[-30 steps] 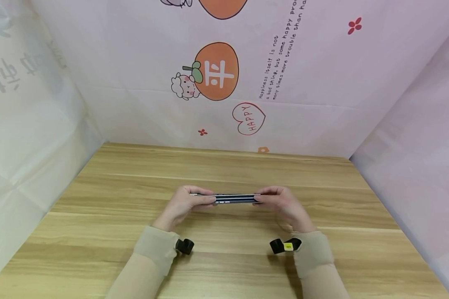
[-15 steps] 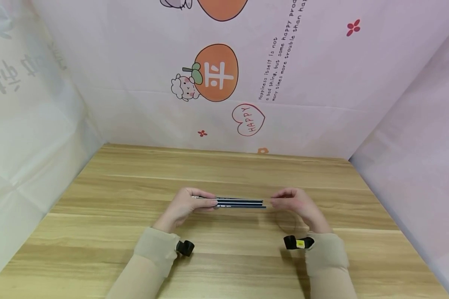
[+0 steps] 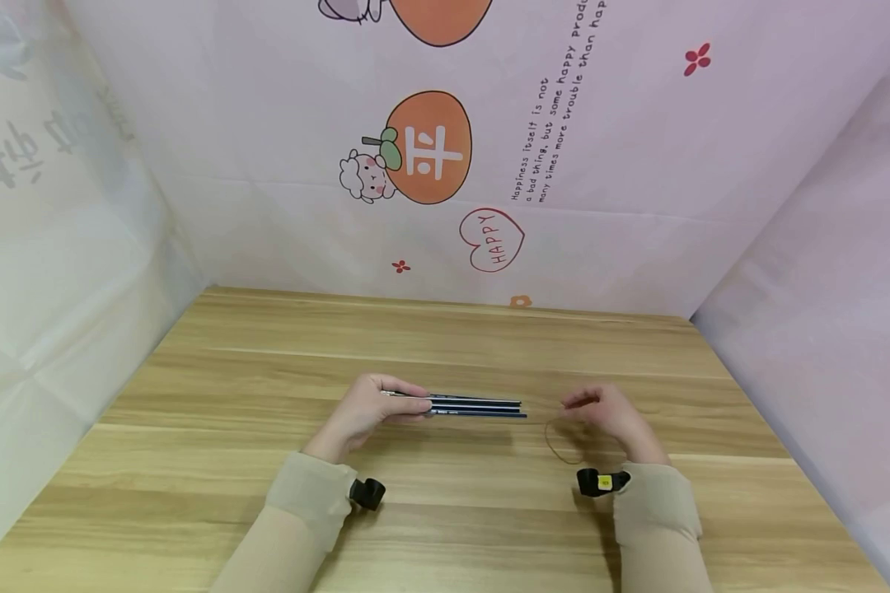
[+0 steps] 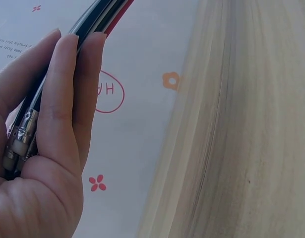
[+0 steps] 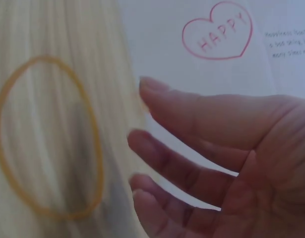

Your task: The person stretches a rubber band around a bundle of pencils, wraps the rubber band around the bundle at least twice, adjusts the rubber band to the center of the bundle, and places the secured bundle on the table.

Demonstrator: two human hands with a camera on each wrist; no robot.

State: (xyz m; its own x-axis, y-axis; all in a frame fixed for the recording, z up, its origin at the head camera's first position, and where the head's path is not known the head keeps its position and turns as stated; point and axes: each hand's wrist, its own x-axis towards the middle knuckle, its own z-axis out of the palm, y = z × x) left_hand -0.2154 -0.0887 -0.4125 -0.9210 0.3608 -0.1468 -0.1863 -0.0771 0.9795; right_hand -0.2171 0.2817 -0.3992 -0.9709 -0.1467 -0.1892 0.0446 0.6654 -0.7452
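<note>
Several dark pencils [image 3: 478, 406] lie bundled sideways in my left hand [image 3: 363, 412], pinched between thumb and fingers near their left ends. In the left wrist view metal ferrules and erasers show by the palm, and one red pencil [image 4: 118, 19] stands out at the bundle's edge. The pencils' right ends are free and slightly uneven. My right hand [image 3: 608, 414] is apart from them, fingers loosely bent, with nothing held. Close to its fingertips a thin yellowish-brown rubber band [image 5: 69, 216] lies as an oval loop on the wood.
A wood-grain table [image 3: 445, 527] spreads under both hands. A pale printed cloth [image 3: 267, 165] stands behind it, with plain pale cloth at the left and right sides. Each wrist wears a beige cuff [image 3: 311, 494] with a small black camera [image 3: 367, 493].
My right hand has let go of the pencils' right ends and moved right and slightly nearer. The rubber band, partly behind that hand before, shows more plainly. My left hand keeps holding the pencils.
</note>
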